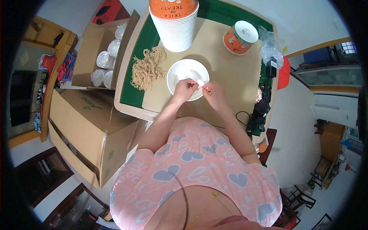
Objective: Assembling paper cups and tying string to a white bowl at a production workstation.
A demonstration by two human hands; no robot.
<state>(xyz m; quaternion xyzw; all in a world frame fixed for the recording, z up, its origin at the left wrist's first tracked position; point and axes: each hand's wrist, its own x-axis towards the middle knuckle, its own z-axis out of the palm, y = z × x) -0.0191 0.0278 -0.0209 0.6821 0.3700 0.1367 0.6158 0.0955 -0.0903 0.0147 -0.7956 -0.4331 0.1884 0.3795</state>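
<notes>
A white paper tub (171,75) stands on the table with its open mouth facing up, its white inside showing. Over its near rim, my left hand (185,91) and my right hand (214,94) meet fingertip to fingertip. Both are closed in a pinch on a thin pale strand, which looks like cord; most of it is hidden by the fingers. To the left lies a tangled heap of tan cords (149,68). Beyond the tub rises a tall stack of nested white tubs (174,34), with an orange printed one (173,8) at its end.
An orange and green printed tub (238,38) rests upside down at the far right, near a clear plastic bag (270,44). Black devices and cables (260,113) line the right edge. Left of the table are an open carton of wrapped white items (86,65) and a large cardboard box (82,115).
</notes>
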